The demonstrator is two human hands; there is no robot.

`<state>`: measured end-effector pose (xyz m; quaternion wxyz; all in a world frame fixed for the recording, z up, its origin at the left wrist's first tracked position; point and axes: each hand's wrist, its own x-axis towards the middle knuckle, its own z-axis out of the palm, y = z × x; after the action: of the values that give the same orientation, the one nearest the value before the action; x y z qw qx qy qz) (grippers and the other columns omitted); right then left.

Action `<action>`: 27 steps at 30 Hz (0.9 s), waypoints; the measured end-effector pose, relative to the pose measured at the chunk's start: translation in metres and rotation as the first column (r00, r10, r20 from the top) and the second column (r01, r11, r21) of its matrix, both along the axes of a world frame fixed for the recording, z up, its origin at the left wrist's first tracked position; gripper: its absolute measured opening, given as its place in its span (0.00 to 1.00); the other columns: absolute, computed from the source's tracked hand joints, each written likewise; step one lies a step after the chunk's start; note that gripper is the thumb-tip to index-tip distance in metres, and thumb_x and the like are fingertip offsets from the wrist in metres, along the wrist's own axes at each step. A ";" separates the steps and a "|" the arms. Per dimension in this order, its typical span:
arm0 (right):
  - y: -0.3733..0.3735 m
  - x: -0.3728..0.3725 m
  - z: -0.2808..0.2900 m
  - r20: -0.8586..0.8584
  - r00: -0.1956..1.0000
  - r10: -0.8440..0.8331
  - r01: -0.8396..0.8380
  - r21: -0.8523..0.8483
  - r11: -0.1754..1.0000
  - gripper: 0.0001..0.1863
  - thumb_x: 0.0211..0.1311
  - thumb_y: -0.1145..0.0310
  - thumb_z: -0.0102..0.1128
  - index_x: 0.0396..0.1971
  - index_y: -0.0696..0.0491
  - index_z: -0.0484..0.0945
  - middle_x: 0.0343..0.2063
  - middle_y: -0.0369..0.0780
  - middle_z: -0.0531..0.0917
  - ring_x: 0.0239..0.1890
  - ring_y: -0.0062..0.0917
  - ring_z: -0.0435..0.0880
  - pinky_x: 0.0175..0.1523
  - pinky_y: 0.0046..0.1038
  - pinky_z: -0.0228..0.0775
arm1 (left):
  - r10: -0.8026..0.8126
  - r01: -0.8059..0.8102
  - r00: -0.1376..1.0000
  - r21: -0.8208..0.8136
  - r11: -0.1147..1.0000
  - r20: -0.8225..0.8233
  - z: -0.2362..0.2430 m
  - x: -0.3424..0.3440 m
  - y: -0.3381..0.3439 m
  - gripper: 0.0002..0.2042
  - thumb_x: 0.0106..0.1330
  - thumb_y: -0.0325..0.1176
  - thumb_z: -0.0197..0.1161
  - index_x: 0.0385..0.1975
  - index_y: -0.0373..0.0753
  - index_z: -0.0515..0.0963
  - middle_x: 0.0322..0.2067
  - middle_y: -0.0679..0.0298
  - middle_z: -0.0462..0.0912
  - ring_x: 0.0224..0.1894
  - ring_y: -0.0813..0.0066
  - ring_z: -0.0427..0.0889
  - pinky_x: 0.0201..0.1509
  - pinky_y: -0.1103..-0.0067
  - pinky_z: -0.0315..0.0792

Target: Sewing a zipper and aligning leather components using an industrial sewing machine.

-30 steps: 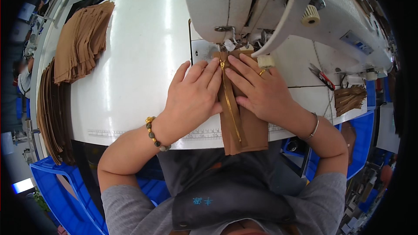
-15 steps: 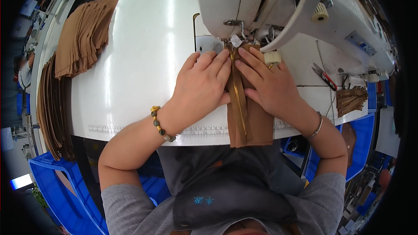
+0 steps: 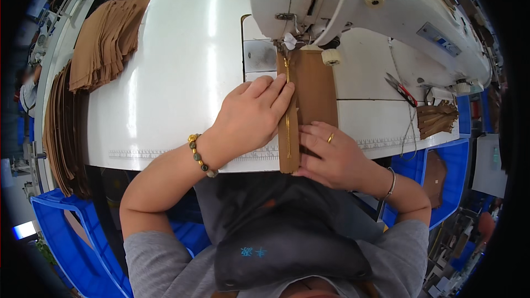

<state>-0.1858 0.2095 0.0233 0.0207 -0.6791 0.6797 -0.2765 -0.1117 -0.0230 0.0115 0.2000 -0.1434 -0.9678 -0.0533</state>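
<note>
A brown fabric piece [image 3: 320, 85] with a brown zipper strip [image 3: 287, 149] along its left side lies under the needle and foot of a white sewing machine [image 3: 408, 22]; the gold pull is near the top. My left hand [image 3: 248, 116] rests with its fingertips pressing on the strip's upper half, fingers lying on it from the left. My right hand [image 3: 331, 157] is at the lower right of the fabric, its fingers and thumb gripping the strip's edge near the table's front.
Tall stacks of brown pieces [image 3: 105, 38] stand at the left. Red-handled snips [image 3: 403, 89] and a bundle of zippers [image 3: 436, 118] lie at the right. Blue bins [image 3: 447, 176] flank the table below. A person [image 3: 30, 91] sits in the far left background.
My right hand has moved down from beside the needle to the lower end of the fabric. The fabric and zipper have shifted upward under the machine, with my left hand still on the strip.
</note>
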 end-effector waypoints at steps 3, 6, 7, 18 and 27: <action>0.010 0.011 -0.014 -0.137 0.990 0.022 -0.028 -0.040 0.999 0.13 0.59 0.66 0.69 0.42 0.54 0.84 0.51 0.44 0.83 0.56 0.36 0.83 0.64 0.42 0.77 | 0.006 -0.007 1.000 -0.104 0.995 -0.009 0.002 0.015 0.010 0.24 0.61 0.35 0.65 0.58 0.35 0.81 0.59 0.58 0.84 0.56 0.63 0.82 0.52 0.72 0.81; 0.014 0.011 -0.019 -0.245 0.969 0.011 -0.039 -0.113 0.993 0.10 0.60 0.67 0.68 0.40 0.51 0.86 0.47 0.42 0.85 0.55 0.35 0.85 0.64 0.39 0.77 | 0.021 -0.023 1.000 -0.150 0.988 -0.009 0.008 0.031 0.023 0.24 0.61 0.33 0.63 0.59 0.33 0.80 0.59 0.56 0.83 0.58 0.61 0.82 0.53 0.72 0.81; 0.015 0.010 -0.019 -0.255 0.967 0.024 -0.057 -0.124 0.991 0.09 0.60 0.67 0.68 0.39 0.51 0.86 0.47 0.41 0.86 0.54 0.34 0.85 0.63 0.39 0.77 | 0.036 -0.036 0.999 -0.133 0.991 0.003 0.009 0.036 0.026 0.25 0.61 0.31 0.62 0.60 0.33 0.80 0.60 0.55 0.83 0.59 0.61 0.82 0.54 0.71 0.81; 0.015 0.009 -0.022 -0.277 0.960 0.039 -0.083 -0.148 0.986 0.09 0.59 0.67 0.68 0.39 0.49 0.88 0.47 0.39 0.87 0.53 0.32 0.86 0.64 0.37 0.76 | 0.093 -0.093 0.996 -0.055 0.994 0.007 0.006 0.043 0.038 0.25 0.61 0.32 0.63 0.60 0.33 0.80 0.61 0.55 0.83 0.59 0.61 0.82 0.56 0.71 0.79; 0.011 0.010 -0.012 -0.225 0.974 0.020 -0.053 -0.140 0.989 0.14 0.60 0.59 0.72 0.42 0.50 0.87 0.45 0.38 0.87 0.51 0.32 0.86 0.64 0.37 0.76 | 0.107 -0.107 0.993 0.000 0.994 0.047 0.009 0.043 0.041 0.25 0.60 0.32 0.63 0.59 0.34 0.81 0.61 0.55 0.82 0.60 0.62 0.81 0.60 0.68 0.77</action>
<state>-0.1759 0.2208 0.0109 -0.1001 -0.7180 0.6431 -0.2467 -0.0688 0.0175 0.0202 0.1798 -0.0899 -0.9785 -0.0469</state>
